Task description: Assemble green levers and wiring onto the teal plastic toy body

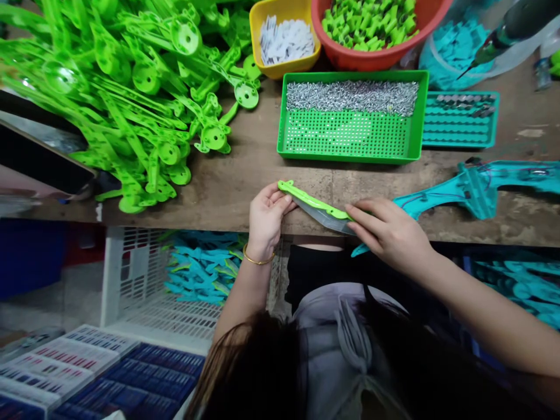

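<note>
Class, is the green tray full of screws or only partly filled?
Partly filled: the screws lie heaped along the far side of the green tray, leaving bare perforated floor nearer.

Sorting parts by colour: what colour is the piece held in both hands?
Bright green plastic piece, head view.

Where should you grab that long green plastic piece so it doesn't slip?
Best by its two ends, probably. The green piece is long, thin and lies slanted on the table edge. The left hand pinches the rounded far end from below; the right hand presses the near end from the right.
</note>
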A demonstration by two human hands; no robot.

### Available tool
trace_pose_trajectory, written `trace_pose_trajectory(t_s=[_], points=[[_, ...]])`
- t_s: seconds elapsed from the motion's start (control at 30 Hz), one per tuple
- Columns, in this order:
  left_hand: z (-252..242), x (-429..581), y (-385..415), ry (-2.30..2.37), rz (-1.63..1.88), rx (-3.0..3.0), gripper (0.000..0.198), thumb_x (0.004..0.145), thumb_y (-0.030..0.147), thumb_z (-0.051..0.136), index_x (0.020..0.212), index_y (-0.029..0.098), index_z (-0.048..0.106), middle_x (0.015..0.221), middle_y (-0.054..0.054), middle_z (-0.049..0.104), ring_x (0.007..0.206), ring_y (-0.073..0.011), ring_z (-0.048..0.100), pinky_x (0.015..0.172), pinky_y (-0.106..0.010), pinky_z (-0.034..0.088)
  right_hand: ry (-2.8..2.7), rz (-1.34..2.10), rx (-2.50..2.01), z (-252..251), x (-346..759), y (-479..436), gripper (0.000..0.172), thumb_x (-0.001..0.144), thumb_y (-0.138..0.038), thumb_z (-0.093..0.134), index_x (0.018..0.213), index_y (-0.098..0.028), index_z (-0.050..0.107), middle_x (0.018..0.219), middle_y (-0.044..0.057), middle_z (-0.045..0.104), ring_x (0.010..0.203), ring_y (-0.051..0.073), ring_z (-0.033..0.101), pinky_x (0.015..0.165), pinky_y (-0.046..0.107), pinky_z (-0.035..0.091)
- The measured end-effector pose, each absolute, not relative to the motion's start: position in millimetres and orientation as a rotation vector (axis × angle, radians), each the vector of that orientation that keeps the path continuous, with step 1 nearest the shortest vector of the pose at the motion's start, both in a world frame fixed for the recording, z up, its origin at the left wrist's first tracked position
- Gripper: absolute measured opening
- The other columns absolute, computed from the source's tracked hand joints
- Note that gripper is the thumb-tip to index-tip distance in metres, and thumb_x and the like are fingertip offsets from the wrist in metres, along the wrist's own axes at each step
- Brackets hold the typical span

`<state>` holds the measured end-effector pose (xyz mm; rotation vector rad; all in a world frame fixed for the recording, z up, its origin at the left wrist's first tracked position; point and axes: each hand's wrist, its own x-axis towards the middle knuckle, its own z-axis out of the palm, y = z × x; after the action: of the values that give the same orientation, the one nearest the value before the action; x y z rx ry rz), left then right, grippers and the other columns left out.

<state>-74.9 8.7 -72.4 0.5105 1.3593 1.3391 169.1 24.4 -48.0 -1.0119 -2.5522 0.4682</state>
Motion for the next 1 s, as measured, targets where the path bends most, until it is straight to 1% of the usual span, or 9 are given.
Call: trace_pose_trajectory(t_s=[0.07, 0.2, 0.5, 0.63, 0.7, 0.8, 0.9, 1.0], points=[[-73.0, -75.2, 8.4, 1.368, 1.335, 0.522, 0.039, 0.064, 0.022, 0.079, 0.099, 0.018, 0.063, 0.100, -0.005, 0.073, 0.089, -0.0155, 0.070, 0.082, -0.028, 0.057, -2.554, 0.462, -1.009, -50.2, 172.0, 23.4, 0.033, 0.092, -0.028, 0.051, 0.121, -0.016, 0.063, 0.110, 0.014, 0.066, 0.105, 0.025, 0.059, 0.090, 0.041, 0.051], [-75.6, -76.7, 7.8, 1.359, 1.336, 0.540, 0.039, 0.066, 0.022, 0.078, 0.101, 0.018, 0.062, 0.096, -0.005, 0.072, 0.089, -0.0167, 0.070, 0.085, -0.032, 0.057, -2.561, 0.423, -1.004, -49.3, 177.0, 22.4, 0.032, 0.092, -0.026, 0.052, 0.120, -0.016, 0.063, 0.107, 0.014, 0.066, 0.103, 0.025, 0.060, 0.089, 0.040, 0.052], [-72.8, -75.7, 7.4, 1.343, 1.346, 0.522, 0.037, 0.066, 0.019, 0.077, 0.100, 0.017, 0.063, 0.099, -0.006, 0.073, 0.090, -0.0152, 0.070, 0.082, -0.028, 0.057, -2.660, 0.301, -0.970, -43.0, 172.3, 23.2, 0.030, 0.092, -0.027, 0.051, 0.115, -0.012, 0.064, 0.106, 0.014, 0.066, 0.099, 0.025, 0.060, 0.086, 0.037, 0.050], [-70.7, -77.5, 7.7, 1.344, 1.317, 0.521, 0.036, 0.066, 0.019, 0.077, 0.099, 0.017, 0.064, 0.100, -0.007, 0.073, 0.093, -0.0171, 0.070, 0.085, -0.030, 0.057, -2.663, 0.265, -0.950, -51.6, 172.2, 24.0, 0.028, 0.093, -0.029, 0.051, 0.113, -0.014, 0.064, 0.102, 0.012, 0.067, 0.096, 0.023, 0.059, 0.083, 0.035, 0.049], [-69.7, -77.8, 8.6, 1.342, 1.307, 0.513, 0.035, 0.066, 0.021, 0.078, 0.099, 0.016, 0.064, 0.098, -0.007, 0.074, 0.093, -0.0180, 0.070, 0.084, -0.031, 0.057, -2.651, 0.241, -0.935, -57.4, 173.1, 23.8, 0.028, 0.093, -0.030, 0.051, 0.112, -0.015, 0.065, 0.100, 0.011, 0.067, 0.094, 0.023, 0.059, 0.081, 0.034, 0.048], [-68.5, -75.7, 10.5, 1.368, 1.339, 0.482, 0.036, 0.064, 0.021, 0.081, 0.095, 0.016, 0.064, 0.090, -0.005, 0.074, 0.085, -0.0163, 0.071, 0.080, -0.029, 0.057, -2.643, 0.195, -0.939, -58.5, 173.3, 24.6, 0.028, 0.093, -0.031, 0.051, 0.111, -0.015, 0.066, 0.098, 0.011, 0.068, 0.092, 0.022, 0.058, 0.081, 0.034, 0.045], [-66.1, -71.2, 10.6, 1.401, 1.376, 0.455, 0.040, 0.058, 0.020, 0.085, 0.092, 0.016, 0.064, 0.083, -0.003, 0.074, 0.078, -0.0142, 0.070, 0.075, -0.026, 0.057, -2.694, 0.243, -0.978, -47.7, 167.8, 30.3, 0.031, 0.094, -0.038, 0.048, 0.103, -0.016, 0.069, 0.091, 0.009, 0.069, 0.086, 0.021, 0.058, 0.078, 0.034, 0.040], [-60.7, -67.0, 8.4, 1.414, 1.399, 0.455, 0.043, 0.055, 0.020, 0.086, 0.092, 0.016, 0.065, 0.080, -0.003, 0.074, 0.076, -0.0141, 0.070, 0.071, -0.024, 0.057, -2.826, 0.395, -1.038, -36.6, 155.7, 40.9, 0.042, 0.096, -0.044, 0.041, 0.089, -0.016, 0.071, 0.079, 0.007, 0.067, 0.076, 0.019, 0.057, 0.069, 0.032, 0.035]])
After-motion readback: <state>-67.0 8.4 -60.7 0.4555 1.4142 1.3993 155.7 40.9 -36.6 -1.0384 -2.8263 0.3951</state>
